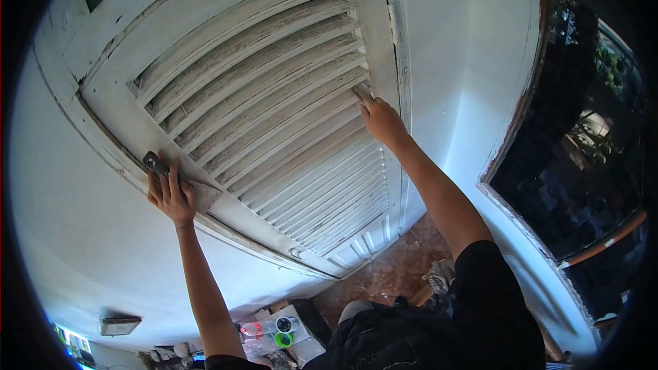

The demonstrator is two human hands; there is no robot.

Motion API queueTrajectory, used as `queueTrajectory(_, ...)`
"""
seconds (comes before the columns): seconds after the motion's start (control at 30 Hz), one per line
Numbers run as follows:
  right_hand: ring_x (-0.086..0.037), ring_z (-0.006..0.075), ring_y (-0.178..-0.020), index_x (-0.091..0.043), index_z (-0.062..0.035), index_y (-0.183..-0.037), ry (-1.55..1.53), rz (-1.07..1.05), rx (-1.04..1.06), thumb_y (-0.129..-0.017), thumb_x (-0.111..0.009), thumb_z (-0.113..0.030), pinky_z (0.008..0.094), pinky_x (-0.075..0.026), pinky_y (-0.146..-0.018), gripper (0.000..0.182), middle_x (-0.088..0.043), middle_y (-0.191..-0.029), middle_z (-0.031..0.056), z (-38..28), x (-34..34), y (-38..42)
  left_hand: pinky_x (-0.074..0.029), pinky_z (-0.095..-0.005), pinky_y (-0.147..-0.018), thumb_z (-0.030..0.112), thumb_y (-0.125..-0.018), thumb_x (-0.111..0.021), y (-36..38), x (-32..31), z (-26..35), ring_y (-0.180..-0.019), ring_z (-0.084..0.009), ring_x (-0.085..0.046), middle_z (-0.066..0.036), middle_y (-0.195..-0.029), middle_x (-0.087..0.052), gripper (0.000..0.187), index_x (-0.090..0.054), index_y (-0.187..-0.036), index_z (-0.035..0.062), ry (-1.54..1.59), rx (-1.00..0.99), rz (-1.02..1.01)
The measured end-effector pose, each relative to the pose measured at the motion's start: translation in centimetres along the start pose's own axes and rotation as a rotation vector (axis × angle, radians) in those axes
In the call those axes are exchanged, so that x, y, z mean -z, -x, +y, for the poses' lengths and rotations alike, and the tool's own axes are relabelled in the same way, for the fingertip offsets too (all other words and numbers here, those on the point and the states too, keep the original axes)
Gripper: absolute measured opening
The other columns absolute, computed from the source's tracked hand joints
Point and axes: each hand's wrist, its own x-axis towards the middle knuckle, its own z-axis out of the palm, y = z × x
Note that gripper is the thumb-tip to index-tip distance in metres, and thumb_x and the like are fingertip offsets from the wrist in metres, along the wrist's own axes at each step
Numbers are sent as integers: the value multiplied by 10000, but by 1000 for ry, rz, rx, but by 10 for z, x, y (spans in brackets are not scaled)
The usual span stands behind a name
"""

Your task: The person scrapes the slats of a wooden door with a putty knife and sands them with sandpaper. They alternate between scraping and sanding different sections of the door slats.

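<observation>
A white louvered door (288,85) with worn, dirty slats fills the middle of the view. My left hand (173,190) is wrapped around a putty knife (205,195); its dark handle end shows above the fingers and its wide, stained blade points right, over the door's left edge. My right hand (382,120) is closed on a small greyish flat piece (362,90), whose kind I cannot tell. That piece reaches the right end of a slat, beside the frame. The slats above it look rougher and darker than those lower down.
White walls (439,48) flank the door. At right, a window (582,109) has a worn frame. Below left, a surface holds a green-rimmed roll or cup (283,339) and other items. Reddish floor tiles (384,270) show under the door. A wall plate (120,325) sits lower left.
</observation>
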Motion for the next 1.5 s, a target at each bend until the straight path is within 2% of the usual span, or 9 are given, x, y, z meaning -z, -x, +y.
queueTrajectory(0.43, -646, 451, -861, -325, -165, -1473, 87, -152, -166, -972, -414, -173, 519, -537, -778, 509, -645, -958, 272, -16, -15, 1, -275, -367, -1012, 191, -814, -503, 0, 0, 1, -1331, -276, -422, -54, -1401, -540, 475, -609, -1277, 197, 59, 5, 48)
queueTrajectory(0.5, -649, 444, -851, -335, -139, -1459, 128, 17, -79, -953, -408, -118, 516, -541, -763, 512, -648, -940, 274, -12, -19, -8, -276, -363, -1005, 199, -821, -502, 3, 0, 1, -1328, -271, -426, -52, -1390, -548, 470, -613, -1278, 202, 54, 9, 22)
queueTrajectory(0.67, -639, 455, -798, -344, -85, -1437, 89, 37, -80, -945, -473, -116, 539, -519, -727, 510, -644, -807, 282, -8, -32, -12, -285, -353, -980, 203, -835, -494, 2, -3, 1, -1319, -264, -446, -48, -1366, -570, 454, -619, -1272, 202, 24, 2, 41)
queueTrajectory(0.73, -666, 432, -857, -289, -47, -1454, 157, -100, -158, -922, -417, -49, 498, -551, -750, 547, -653, -897, 302, -28, -21, 3, -285, -353, -975, 206, -846, -485, 0, -3, 2, -1309, -258, -461, -47, -1351, -582, 454, -617, -1280, 211, 18, -4, 78)
queueTrajectory(0.93, -672, 434, -819, -63, -30, -1511, 210, -106, -58, -920, -410, -41, 500, -551, -728, 686, -665, -854, 286, -10, -20, -25, -284, -360, -983, 223, -880, -467, 2, -8, -2, -1323, -263, -447, -36, -1383, -558, 439, -601, -1298, 214, 22, -20, 81)
queueTrajectory(1.13, -675, 422, -824, -254, -9, -1463, 228, -65, -45, -929, -401, -45, 500, -554, -718, 555, -666, -850, 282, -20, -17, -2, -282, -377, -999, 245, -908, -460, 10, -12, -7, -1336, -261, -428, -28, -1403, -541, 419, -591, -1304, 209, -4, -1, 71)
queueTrajectory(1.23, -674, 420, -832, -211, -22, -1482, 183, -78, -67, -925, -406, -48, 500, -553, -723, 590, -663, -852, 285, -6, -21, -25, -290, -355, -973, 218, -868, -473, 3, -11, -6, -1315, -242, -450, -19, -1386, -558, 437, -608, -1284, 217, 13, -20, 86)
queueTrajectory(1.27, -674, 417, -840, -115, -43, -1511, 189, -48, -46, -923, -408, -44, 498, -550, -723, 657, -664, -860, 282, -3, -27, -23, -298, -335, -946, 189, -829, -483, 3, -10, -3, -1296, -226, -471, -11, -1369, -574, 458, -625, -1263, 226, 26, -21, 116)
queueTrajectory(1.5, -676, 408, -821, -142, -133, -1527, 261, -59, -3, -927, -418, -48, 487, -543, -741, 666, -669, -862, 268, 0, -11, -12, -276, -361, -1005, 212, -884, -482, 5, -9, -5, -1321, -248, -438, -32, -1383, -557, 423, -606, -1288, 198, 35, -21, 85)
